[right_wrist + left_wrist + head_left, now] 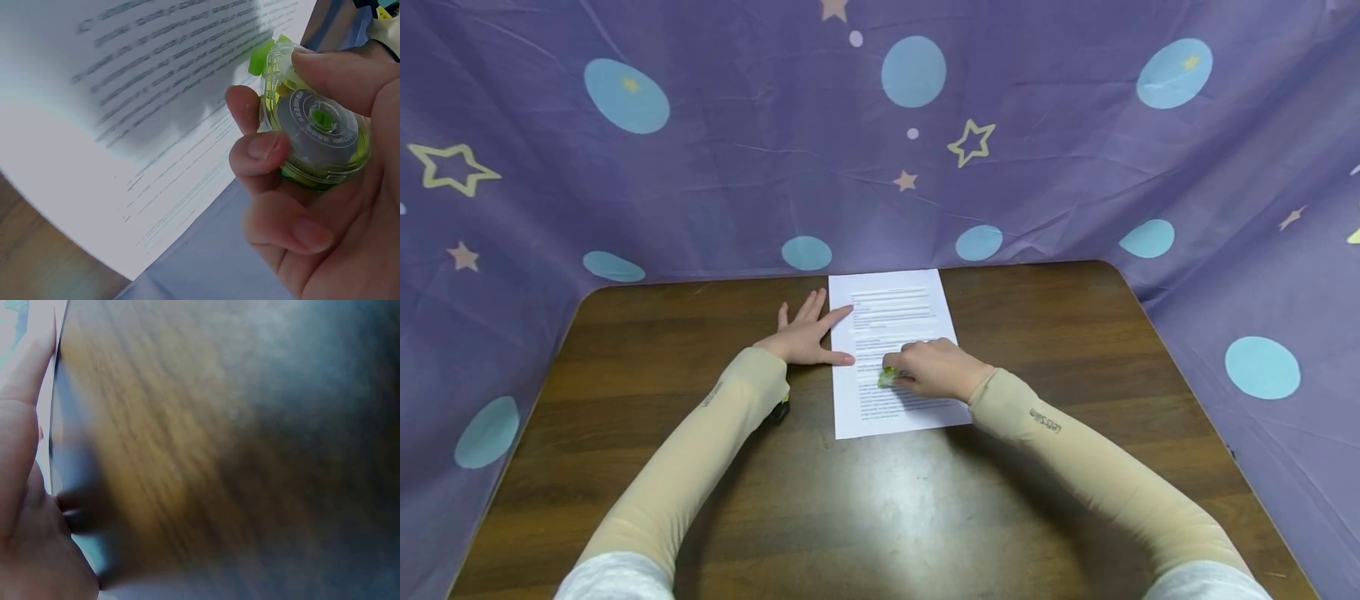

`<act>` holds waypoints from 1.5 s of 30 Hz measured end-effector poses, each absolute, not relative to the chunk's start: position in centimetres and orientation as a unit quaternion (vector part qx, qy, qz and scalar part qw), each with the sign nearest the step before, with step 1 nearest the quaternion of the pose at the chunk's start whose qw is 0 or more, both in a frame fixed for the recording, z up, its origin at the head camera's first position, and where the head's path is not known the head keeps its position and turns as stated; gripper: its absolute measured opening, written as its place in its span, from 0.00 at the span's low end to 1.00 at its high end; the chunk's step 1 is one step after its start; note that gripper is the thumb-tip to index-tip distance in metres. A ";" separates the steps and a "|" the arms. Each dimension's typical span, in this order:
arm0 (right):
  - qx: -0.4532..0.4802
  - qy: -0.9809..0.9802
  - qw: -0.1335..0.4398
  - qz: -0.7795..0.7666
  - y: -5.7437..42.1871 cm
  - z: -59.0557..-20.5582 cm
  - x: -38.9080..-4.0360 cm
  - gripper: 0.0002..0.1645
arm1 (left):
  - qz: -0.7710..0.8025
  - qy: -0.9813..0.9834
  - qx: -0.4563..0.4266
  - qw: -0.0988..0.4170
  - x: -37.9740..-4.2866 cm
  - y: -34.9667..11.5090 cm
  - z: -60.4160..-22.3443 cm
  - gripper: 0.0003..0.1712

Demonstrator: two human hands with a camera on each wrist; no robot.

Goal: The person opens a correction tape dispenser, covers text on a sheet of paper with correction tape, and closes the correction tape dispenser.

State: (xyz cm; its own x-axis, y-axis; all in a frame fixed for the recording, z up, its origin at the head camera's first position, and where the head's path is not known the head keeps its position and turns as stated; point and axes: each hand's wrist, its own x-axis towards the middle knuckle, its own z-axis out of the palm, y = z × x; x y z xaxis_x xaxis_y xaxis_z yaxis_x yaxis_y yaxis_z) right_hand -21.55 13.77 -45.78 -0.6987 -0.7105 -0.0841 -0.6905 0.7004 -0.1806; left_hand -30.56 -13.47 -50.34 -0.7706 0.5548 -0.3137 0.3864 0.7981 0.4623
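A printed sheet of paper (842, 421) lies on the wooden table, its far edge close to the curtain. My left hand (805, 337) is spread flat at the sheet's left edge, with thumb and index finger reaching over the margin. Over the lower half of the text, my right hand (940, 369) grips a correction tape (319, 134). It has a clear round case with a green hub and a green part at its tip. Thumb and curled fingers hold the case from both sides, the tip close over the printed lines.
The brown table (880, 517) has rounded far corners. A purple curtain (737, 167) with stars and blue dots hangs behind it and along both sides. A small black item (780, 410) shows at the left wrist.
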 end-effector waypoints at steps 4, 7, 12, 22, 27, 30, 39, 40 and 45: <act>-0.385 0.918 0.079 -0.059 13.0 -45.8 -21.6 0.07 | 0.187 0.923 0.258 0.216 -30.7 -13.4 -50.8 0.66; -0.384 0.918 0.081 -0.055 12.7 -45.8 -21.7 0.08 | 0.187 0.923 0.258 0.216 -30.6 -13.3 -50.6 0.66; -0.384 0.918 0.083 -0.055 12.4 -45.9 -21.6 0.07 | 0.181 0.924 0.256 0.219 -30.5 -13.3 -50.4 0.65; -0.386 0.919 0.071 -0.045 12.0 -45.6 -21.4 0.05 | 0.168 0.929 0.250 0.217 -30.1 -13.1 -49.4 0.62; -0.375 0.922 0.082 -0.044 12.2 -45.5 -21.3 0.06 | 0.166 0.929 0.252 0.216 -29.8 -12.9 -49.0 0.60; -0.371 0.924 0.084 -0.043 12.6 -45.4 -21.3 0.06 | 0.165 0.929 0.252 0.216 -29.8 -12.9 -49.0 0.60; -0.363 0.928 0.078 -0.039 14.1 -45.5 -21.2 0.10 | 0.169 0.928 0.253 0.216 -29.7 -12.9 -49.1 0.60; -0.363 0.928 0.075 -0.038 14.3 -45.5 -21.2 0.10 | 0.168 0.928 0.253 0.214 -29.7 -12.9 -49.1 0.60; -0.360 0.930 0.067 -0.039 15.3 -45.6 -21.1 0.10 | 0.164 0.931 0.251 0.210 -29.8 -12.9 -49.2 0.61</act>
State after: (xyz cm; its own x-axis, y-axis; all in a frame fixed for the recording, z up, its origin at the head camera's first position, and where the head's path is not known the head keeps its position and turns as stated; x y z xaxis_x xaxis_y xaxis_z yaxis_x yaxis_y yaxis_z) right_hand -21.14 15.29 -45.63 -0.7322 -0.6741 -0.0968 -0.6637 0.7382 -0.1204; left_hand -29.78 -12.92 -49.17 -0.7859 0.5363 -0.3079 0.3984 0.8199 0.4111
